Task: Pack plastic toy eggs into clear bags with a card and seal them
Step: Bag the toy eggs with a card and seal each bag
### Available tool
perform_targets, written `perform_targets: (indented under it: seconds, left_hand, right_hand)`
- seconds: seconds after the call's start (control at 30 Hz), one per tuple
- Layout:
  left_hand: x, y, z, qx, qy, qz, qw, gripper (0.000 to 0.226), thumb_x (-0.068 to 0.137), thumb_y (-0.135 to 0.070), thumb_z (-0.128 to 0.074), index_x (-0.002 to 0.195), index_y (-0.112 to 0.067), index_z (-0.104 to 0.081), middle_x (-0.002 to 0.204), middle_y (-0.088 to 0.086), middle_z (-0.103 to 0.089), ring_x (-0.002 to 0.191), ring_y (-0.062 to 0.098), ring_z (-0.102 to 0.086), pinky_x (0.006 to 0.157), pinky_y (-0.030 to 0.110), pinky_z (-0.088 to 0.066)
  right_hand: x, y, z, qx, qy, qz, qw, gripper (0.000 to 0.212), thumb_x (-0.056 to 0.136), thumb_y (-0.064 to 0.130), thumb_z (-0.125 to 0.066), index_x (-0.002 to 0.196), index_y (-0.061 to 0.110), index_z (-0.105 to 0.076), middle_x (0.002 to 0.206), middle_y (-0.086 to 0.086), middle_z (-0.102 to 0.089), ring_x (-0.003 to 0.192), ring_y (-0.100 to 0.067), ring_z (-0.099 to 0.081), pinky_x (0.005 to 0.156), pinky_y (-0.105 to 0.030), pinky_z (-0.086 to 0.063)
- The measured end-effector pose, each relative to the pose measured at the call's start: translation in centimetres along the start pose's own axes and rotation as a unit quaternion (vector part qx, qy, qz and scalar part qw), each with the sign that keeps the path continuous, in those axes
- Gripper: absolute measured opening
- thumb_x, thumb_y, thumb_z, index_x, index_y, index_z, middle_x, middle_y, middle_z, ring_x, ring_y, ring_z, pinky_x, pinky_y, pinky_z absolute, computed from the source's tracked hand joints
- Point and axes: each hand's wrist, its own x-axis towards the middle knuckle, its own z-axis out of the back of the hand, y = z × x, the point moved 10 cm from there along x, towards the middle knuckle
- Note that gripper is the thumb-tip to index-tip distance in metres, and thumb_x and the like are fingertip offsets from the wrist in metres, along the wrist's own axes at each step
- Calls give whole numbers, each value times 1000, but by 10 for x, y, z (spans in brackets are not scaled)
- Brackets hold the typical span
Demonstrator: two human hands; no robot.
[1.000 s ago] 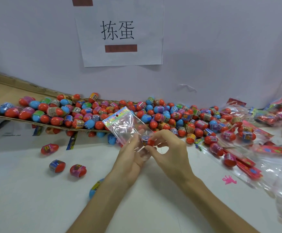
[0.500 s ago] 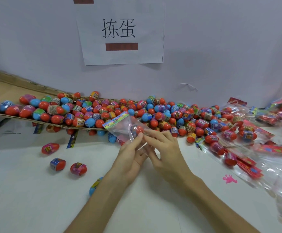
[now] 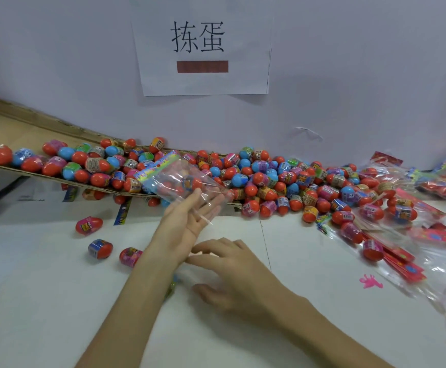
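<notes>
The left hand (image 3: 187,224) is raised palm up over the middle of the white table (image 3: 44,301), its fingers straight and a little apart. A clear bag (image 3: 174,179) lies over them, tilted up to the far left, with a colourful card (image 3: 155,166) at its top end and one egg (image 3: 191,182) inside. I cannot tell whether the thumb presses on the plastic. The right hand (image 3: 237,277) hovers palm down nearer, just beside the left wrist, fingers loosely spread and holding nothing. A heap of eggs (image 3: 256,176) runs along the far side, partly on a sheet of cardboard (image 3: 17,131). Three loose eggs (image 3: 100,248) sit to the near left. Filled bags (image 3: 391,216) lie to the right.
</notes>
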Motion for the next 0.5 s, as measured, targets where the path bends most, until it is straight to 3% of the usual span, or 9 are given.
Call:
perform_targets:
  seconds: [0.07, 0.17, 0.3, 0.4, 0.5]
  left_hand:
    - [0, -16, 6, 5, 10, -14, 1000, 38, 102, -16, -55, 134, 4, -53, 126, 23, -71, 116, 34, -71, 84, 34, -62]
    - [0, -29, 14, 16, 12, -24, 1000, 37, 106, -17, -52, 137, 1, -54, 127, 21, -71, 117, 33, -70, 85, 35, -62]
    - [-1, -28, 12, 34, 11, -28, 999, 36, 106, -17, -52, 140, -5, -53, 126, 19, -72, 116, 32, -71, 83, 35, -62]
    - [-2, -25, 9, 47, 14, -26, 998, 37, 102, -18, -56, 138, -11, -54, 124, 17, -73, 115, 31, -72, 82, 35, -63]
    - [-1, -24, 9, 49, 15, -31, 998, 35, 102, -18, -56, 135, -8, -55, 123, 18, -73, 114, 30, -72, 80, 34, -63]
  right_hand:
    - [2, -1, -13, -9, 37, -20, 999, 66, 95, 46, -62, 155, 33, -37, 162, 11, -34, 143, -13, -32, 116, -36, -28]
    - [5, 13, -22, 12, 58, 13, 998, 75, 97, 47, -60, 160, 33, -22, 169, 13, -19, 149, -12, -24, 118, -35, -22]
    - [5, 28, -28, 57, 63, 54, 995, 58, 97, 33, -64, 151, 37, -41, 159, 14, -40, 142, -10, -37, 112, -30, -26]
    - [6, 28, -25, 97, 41, 53, 993, 35, 96, 21, -67, 130, 28, -60, 128, 10, -62, 114, -10, -53, 97, -25, -37]
    - [6, 15, -7, 104, -17, 24, 994, 26, 93, 23, -71, 118, 26, -66, 112, 10, -63, 97, -5, -54, 86, -20, -41]
